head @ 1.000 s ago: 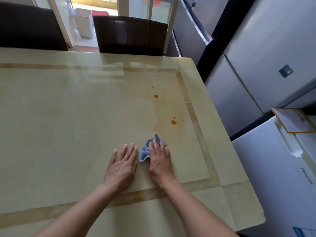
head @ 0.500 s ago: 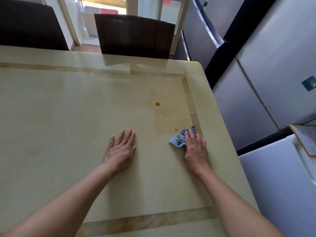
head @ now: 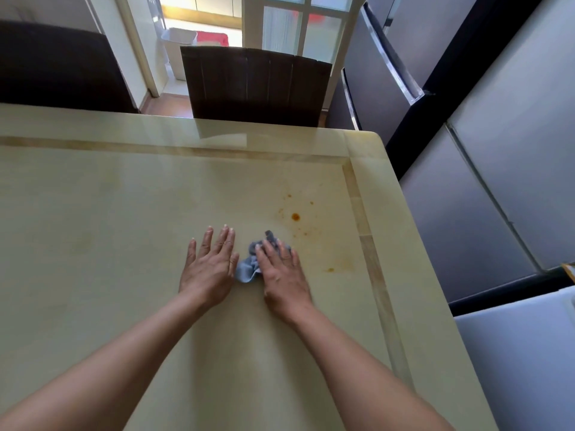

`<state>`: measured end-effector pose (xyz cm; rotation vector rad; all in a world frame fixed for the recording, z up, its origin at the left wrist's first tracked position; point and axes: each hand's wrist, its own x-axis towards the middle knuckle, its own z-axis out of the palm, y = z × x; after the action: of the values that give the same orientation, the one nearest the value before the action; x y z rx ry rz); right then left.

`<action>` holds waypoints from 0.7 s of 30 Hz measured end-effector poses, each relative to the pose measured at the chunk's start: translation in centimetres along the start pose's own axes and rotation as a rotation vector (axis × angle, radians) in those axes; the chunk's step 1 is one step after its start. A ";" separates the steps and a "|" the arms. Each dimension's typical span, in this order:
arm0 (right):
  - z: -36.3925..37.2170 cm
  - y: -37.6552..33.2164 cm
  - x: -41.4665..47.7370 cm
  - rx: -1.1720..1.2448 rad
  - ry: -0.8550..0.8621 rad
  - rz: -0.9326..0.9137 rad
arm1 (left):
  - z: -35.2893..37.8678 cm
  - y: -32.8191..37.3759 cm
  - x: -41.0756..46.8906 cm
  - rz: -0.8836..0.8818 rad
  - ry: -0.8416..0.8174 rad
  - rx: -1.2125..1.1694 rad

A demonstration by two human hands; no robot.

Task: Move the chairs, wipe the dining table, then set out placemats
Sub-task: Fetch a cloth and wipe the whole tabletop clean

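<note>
Right now: right hand (head: pixel 281 272) presses flat, fingers straight, on a crumpled blue cloth (head: pixel 249 267) lying mid-table | left hand (head: pixel 210 265) rests just beside it, palm down, fingers spread, holding nothing | dining table (head: pixel 93 228) carries orange stains (head: pixel 295 216) beyond the cloth | dark chair (head: pixel 255 85) stands at the far edge

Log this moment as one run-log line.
wiping | right hand presses blue cloth | left hand flat on table | orange stains unwiped

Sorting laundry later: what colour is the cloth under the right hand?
The cloth is blue-grey; head view.
</note>
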<state>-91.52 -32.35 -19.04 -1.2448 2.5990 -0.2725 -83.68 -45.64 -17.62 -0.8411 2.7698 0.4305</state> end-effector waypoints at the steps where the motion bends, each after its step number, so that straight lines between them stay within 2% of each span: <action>1: -0.5 1.0 0.8 0.002 0.013 0.030 | -0.2 0.1 0.7 0.005 -0.010 0.005; 8: -3.3 11.3 -0.5 -0.019 0.039 0.350 | -0.2 1.0 4.1 0.026 -0.096 0.028; 12: -2.9 12.6 -0.5 -0.032 0.115 0.462 | 0.2 0.7 4.2 0.040 -0.096 0.001; 14: -2.0 10.8 0.1 -0.015 0.167 0.432 | 0.3 0.6 4.2 0.045 -0.094 -0.003; 16: -0.9 7.8 1.1 0.025 0.167 0.306 | 0.4 0.4 4.3 0.045 -0.085 -0.014; 21: -0.8 1.5 6.3 0.075 0.060 0.040 | 0.6 0.0 4.7 0.039 -0.070 -0.073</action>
<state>-96.72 -36.29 -19.56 -1.1754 2.6341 -0.4021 -87.47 -47.82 -19.55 -0.7738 2.7244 0.5606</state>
